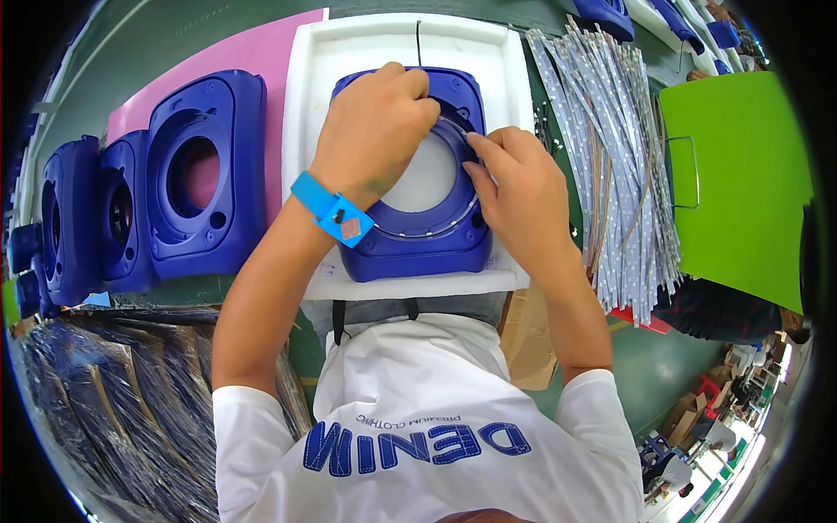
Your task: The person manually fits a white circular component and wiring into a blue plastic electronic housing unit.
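Note:
A dark blue plastic housing (418, 264) with a large round opening lies in a white foam tray (301, 113) in front of me. Around the opening runs a thin, pale LED strip (418, 234), seated along the ring's lower edge. My left hand (379, 131) is closed over the upper left of the ring, knuckles up; its fingertips are hidden, and a bright blue wristband (333, 209) is on that wrist. At the ring's upper right, the thumb and index finger of my right hand (523, 187) pinch at the strip.
Several similar blue housings (248, 174) stand at the left, partly over a pink sheet (283, 78). To the right lies a thick bundle of LED strips (610, 166), with a green panel (741, 183) beyond. Plastic-wrapped material (113, 410) sits at lower left; a cardboard piece (527, 340) is below the tray.

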A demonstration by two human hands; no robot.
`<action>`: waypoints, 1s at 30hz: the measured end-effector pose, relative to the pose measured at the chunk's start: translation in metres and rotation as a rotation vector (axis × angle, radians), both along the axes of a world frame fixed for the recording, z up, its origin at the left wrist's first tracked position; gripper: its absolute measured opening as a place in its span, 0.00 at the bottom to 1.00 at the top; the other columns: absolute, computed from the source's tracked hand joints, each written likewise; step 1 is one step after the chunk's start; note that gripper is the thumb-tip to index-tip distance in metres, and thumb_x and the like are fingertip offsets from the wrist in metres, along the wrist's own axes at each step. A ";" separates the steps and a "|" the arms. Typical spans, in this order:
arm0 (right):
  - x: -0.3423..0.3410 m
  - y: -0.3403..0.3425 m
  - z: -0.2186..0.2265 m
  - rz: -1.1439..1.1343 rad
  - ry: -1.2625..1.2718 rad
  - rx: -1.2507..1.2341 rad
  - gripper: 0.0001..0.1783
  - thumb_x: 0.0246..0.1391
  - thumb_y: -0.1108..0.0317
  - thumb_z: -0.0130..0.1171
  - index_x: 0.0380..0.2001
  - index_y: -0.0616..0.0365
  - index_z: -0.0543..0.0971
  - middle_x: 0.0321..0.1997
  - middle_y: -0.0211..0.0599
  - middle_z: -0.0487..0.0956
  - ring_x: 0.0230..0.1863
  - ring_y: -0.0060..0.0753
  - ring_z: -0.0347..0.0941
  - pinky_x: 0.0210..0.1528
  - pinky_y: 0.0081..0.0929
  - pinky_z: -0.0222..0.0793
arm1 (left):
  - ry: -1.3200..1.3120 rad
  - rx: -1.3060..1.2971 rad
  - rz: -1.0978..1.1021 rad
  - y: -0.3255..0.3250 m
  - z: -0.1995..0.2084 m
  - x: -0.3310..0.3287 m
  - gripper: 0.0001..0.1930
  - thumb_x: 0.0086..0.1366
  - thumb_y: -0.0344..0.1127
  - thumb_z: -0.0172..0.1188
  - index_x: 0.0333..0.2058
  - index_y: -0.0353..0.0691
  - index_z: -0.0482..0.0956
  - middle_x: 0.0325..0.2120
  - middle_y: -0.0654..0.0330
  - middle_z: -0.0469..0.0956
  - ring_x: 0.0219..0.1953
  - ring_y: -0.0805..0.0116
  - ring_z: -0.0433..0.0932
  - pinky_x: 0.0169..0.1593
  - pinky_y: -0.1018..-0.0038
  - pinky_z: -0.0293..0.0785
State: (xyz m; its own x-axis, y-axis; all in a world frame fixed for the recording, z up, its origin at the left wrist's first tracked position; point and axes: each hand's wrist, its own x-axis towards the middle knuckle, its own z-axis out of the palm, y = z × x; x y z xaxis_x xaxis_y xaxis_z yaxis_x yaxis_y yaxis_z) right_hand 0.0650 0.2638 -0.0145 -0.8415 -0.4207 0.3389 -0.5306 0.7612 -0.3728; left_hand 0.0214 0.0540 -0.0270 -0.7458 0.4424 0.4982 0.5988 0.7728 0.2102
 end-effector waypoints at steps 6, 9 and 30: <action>0.002 -0.006 -0.007 -0.002 0.126 0.073 0.12 0.56 0.75 0.66 0.43 0.68 0.85 0.34 0.40 0.76 0.37 0.43 0.76 0.40 0.38 0.76 | 0.074 -0.086 0.034 0.019 -0.002 0.000 0.05 0.54 0.27 0.63 0.31 0.39 0.83 0.27 0.61 0.76 0.35 0.60 0.79 0.36 0.64 0.79; 0.002 -0.007 -0.009 -0.010 0.120 0.142 0.10 0.58 0.75 0.64 0.41 0.70 0.84 0.35 0.41 0.75 0.37 0.42 0.75 0.39 0.36 0.76 | 0.082 -0.157 0.050 0.021 -0.005 0.003 0.05 0.55 0.28 0.63 0.31 0.39 0.83 0.26 0.62 0.77 0.35 0.61 0.80 0.35 0.66 0.79; -0.074 -0.050 -0.011 -0.070 0.215 0.046 0.22 0.48 0.56 0.79 0.34 0.59 0.78 0.40 0.39 0.76 0.37 0.44 0.81 0.34 0.39 0.79 | -0.171 0.231 -0.061 -0.048 -0.009 0.096 0.13 0.54 0.37 0.77 0.30 0.39 0.81 0.33 0.58 0.80 0.43 0.56 0.80 0.61 0.51 0.78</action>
